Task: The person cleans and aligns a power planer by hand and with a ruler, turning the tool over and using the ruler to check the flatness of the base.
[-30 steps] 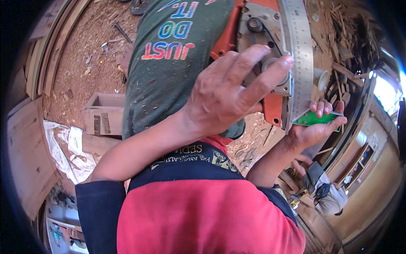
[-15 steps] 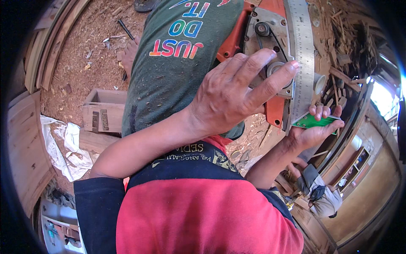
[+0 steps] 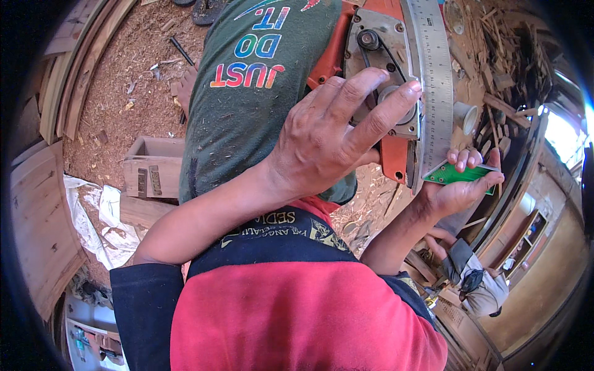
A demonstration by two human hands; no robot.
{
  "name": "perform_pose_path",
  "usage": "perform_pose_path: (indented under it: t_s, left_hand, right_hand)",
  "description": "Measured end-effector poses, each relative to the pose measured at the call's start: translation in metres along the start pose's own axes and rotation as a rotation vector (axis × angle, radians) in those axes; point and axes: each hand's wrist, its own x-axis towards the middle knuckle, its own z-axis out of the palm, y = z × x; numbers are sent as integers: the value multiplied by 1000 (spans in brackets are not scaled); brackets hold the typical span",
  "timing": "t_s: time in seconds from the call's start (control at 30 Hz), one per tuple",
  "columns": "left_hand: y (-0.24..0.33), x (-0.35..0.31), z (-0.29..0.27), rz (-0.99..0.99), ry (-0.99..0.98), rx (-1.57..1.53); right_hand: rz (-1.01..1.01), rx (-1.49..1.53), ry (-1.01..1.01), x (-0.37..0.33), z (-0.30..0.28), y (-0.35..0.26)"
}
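An orange electric planer (image 3: 394,157) is at upper right, its side cover off, so a black drive belt (image 3: 391,57) and pulleys show. My left hand (image 3: 337,127) lies across its belt side with bent fingers; the thumb, partly hidden, is against the orange body. Two fingertips reach the planer's edge beside the square's blade. My right hand (image 3: 458,191) is closed round the green handle of a try square (image 3: 438,93). The square's steel ruler blade lies along the planer's flat sole. Where blade and sole meet is partly hidden.
My green-trousered leg (image 3: 247,117) stretches beside the planer. A wooden box (image 3: 154,179) stands left on a shaving-covered floor (image 3: 117,99), near a white cloth (image 3: 102,216). Wood scraps (image 3: 495,68) pile at far right. Another person (image 3: 479,287) is at lower right.
The planer, the square and both hands sit slightly further left in the picture, as the view shifts. Both hands keep their hold. The other person's arm has moved a little.
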Motion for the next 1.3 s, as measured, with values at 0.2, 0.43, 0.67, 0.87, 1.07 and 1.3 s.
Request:
perform_pose_path:
  t_s: [0.2, 0.43, 0.67, 0.87, 1.07, 1.3]
  left_hand:
    - [1, 3, -1, 7, -11, 5]
    - [-2, 3, -5, 18, -39, -34]
    - [-10, -17, -39, 1, -81, -49]
    - [-3, -30, -69, -37, -117, 153]
    - [-14, -48, -105, -142, -77, 355]
    - [-68, -108, -221, -500, 118, 786]
  right_hand:
    - [0, 20, -40, -3, 2, -1]
    - [59, 105, -58, -1, -3, -1]
    - [-66, 238, 169, 41, -68, 41]
    - [387, 217, 386, 30, -148, 182]
    - [803, 382, 418, -43, -180, 297]
    - [864, -44, 466, -77, -204, 330]
